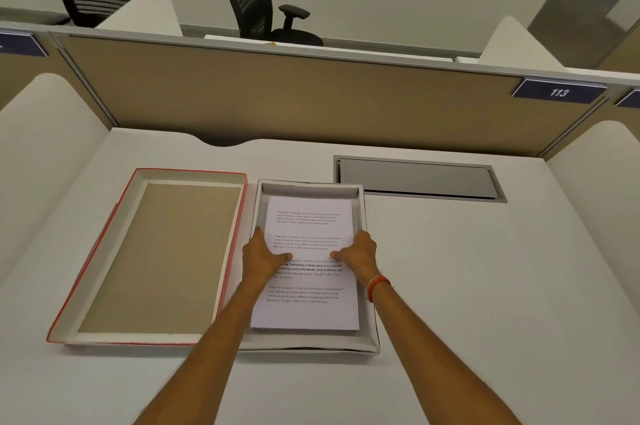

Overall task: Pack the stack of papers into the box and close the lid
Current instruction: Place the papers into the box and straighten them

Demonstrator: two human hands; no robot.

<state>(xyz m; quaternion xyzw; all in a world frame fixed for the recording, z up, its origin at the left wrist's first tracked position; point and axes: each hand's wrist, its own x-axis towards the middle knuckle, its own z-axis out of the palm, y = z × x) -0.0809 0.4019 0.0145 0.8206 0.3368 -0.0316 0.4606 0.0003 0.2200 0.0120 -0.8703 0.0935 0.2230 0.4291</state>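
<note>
a: item one, left hand (261, 260)?
b: curled round the left long edge of the stack of papers (308, 263), thumb lying flat on the top sheet, the other fingers tucked down at the stack's side and mostly hidden. a clasp, not a pinch.

a: right hand (356, 256)?
b: mirror of it. thumb on the top sheet, pointing inward, fingers wrapped over the right edge. orange thread bracelet (377, 286) at the wrist.

a: location of the stack?
b: inside the open white box (370, 338), set lengthways; whether it rests flat on the floor i cannot tell. gaps show at the far and near ends.

a: neighbouring items?
b: lid (156, 258) lying upturned just left of the box, its right wall beside the box's left wall. red outer rim, white inner walls, brown cardboard floor. a grey metal cable hatch (419, 179) in the desk (485, 286) behind and to the right.

a: materials?
b: sheets white, printed with four short blocks of black text, one partly bold. box thin card, near wall slightly bowed. desk matte white; tan fabric partition (294, 99) with plate "113" (559, 92).
</note>
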